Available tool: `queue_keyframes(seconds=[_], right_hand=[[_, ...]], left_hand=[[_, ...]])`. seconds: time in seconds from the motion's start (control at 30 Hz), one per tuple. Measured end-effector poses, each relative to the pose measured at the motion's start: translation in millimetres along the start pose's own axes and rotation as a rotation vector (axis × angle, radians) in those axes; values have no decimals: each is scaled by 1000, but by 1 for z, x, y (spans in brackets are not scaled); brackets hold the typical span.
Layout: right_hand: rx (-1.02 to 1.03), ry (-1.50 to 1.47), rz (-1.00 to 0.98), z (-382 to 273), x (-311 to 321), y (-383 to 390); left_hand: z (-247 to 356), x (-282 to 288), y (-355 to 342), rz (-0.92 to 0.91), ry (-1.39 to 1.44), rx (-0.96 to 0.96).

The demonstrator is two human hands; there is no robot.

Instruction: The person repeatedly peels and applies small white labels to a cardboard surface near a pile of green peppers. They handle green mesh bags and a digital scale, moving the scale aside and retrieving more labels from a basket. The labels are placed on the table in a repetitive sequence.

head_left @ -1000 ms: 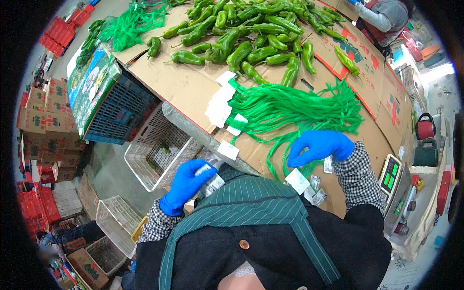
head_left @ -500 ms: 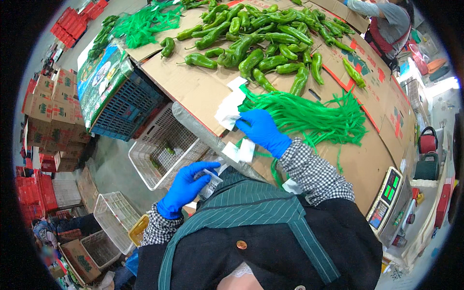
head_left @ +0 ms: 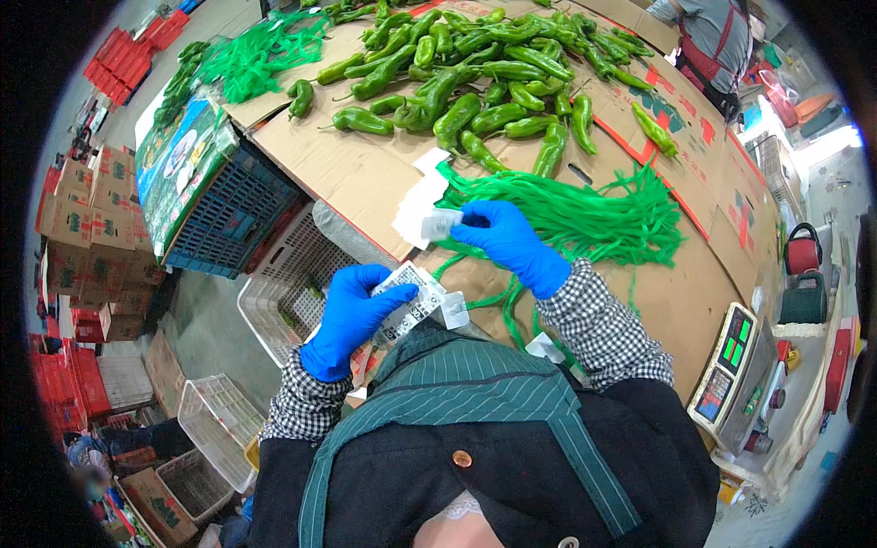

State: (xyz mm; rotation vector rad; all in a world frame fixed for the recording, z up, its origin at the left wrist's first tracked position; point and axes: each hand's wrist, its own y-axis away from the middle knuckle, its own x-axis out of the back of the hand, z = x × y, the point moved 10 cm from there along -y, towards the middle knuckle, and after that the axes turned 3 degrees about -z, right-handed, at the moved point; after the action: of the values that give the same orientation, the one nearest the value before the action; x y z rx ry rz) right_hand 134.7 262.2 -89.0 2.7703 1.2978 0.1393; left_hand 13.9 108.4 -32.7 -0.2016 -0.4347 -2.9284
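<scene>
My left hand point(head_left: 352, 320), in a blue glove, is closed on a strip of printed white labels point(head_left: 411, 306) near the cardboard edge. My right hand point(head_left: 512, 242), also gloved in blue, pinches a white tag point(head_left: 438, 224) at the left end of a bundle of green mesh netting bags point(head_left: 585, 205). More white tags point(head_left: 416, 205) lie overlapped beside it. Loose netting strands hang down toward my apron. Behind the bundle lies a pile of long green peppers point(head_left: 493, 73) on flattened cardboard point(head_left: 347, 173).
A scale point(head_left: 722, 361) stands at right. White crates point(head_left: 274, 292) and a blue crate point(head_left: 224, 219) sit left of the work surface, with stacked boxes point(head_left: 87, 228) beyond. More green netting point(head_left: 256, 59) lies upper left. A co-worker point(head_left: 703, 46) stands top right.
My right hand has moved left from the netting's lower strands to the white tags and now grips one. My left hand has risen with the labels, which now show more fully.
</scene>
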Motion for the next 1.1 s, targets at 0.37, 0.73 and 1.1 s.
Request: queue_keyframes(seconds=[0.37, 0.73, 1.1], right_hand=[[153, -48, 131, -20, 26, -14], [51, -177, 214, -12, 50, -29], [65, 125, -245, -44, -30, 36]], left_hand=[[16, -68, 32, -487, -163, -229], [13, -50, 25, -245, -104, -274], [22, -8, -17, -40, -326, -28]])
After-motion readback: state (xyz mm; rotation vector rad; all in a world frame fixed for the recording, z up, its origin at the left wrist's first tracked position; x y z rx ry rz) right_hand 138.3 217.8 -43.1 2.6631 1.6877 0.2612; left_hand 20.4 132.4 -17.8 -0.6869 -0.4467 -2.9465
